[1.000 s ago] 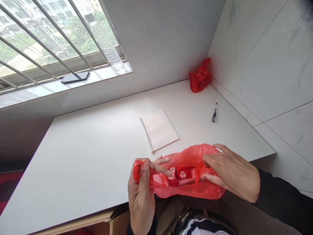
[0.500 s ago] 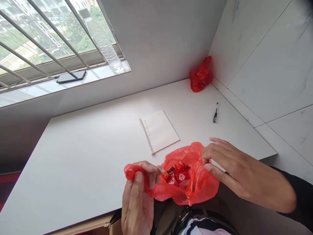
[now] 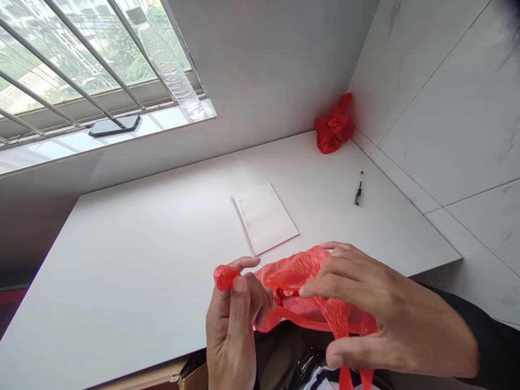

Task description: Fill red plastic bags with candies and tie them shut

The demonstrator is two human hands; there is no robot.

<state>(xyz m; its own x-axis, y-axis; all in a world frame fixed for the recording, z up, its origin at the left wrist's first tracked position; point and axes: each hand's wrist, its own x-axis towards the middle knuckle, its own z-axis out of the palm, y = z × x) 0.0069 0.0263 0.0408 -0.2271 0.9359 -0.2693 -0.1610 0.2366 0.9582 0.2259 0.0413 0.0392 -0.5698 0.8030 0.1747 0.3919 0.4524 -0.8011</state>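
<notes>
A thin red plastic bag (image 3: 290,271) hangs at the near edge of the white table. My left hand (image 3: 235,325) is closed around one gathered end of it, and a red tip pokes out above the thumb. My right hand (image 3: 382,309) is over the bag's right side, its fingers stretched out and the thumb well apart. Strips of red plastic dangle below, between that thumb and fingers. Through the narrowed mouth shows a bit of a red wrapped packet (image 3: 287,293); the other contents are hidden.
A pale booklet (image 3: 266,219) lies on the white table (image 3: 154,254) beyond the bag. Farther right are a black pen (image 3: 358,196) and another red bag (image 3: 335,127) in the corner. A bottle (image 3: 173,70) and a phone (image 3: 114,125) rest on the windowsill.
The bag's mouth has narrowed, covering most of the packets. My right hand has moved left over the bag and spread its fingers. My left hand keeps its hold.
</notes>
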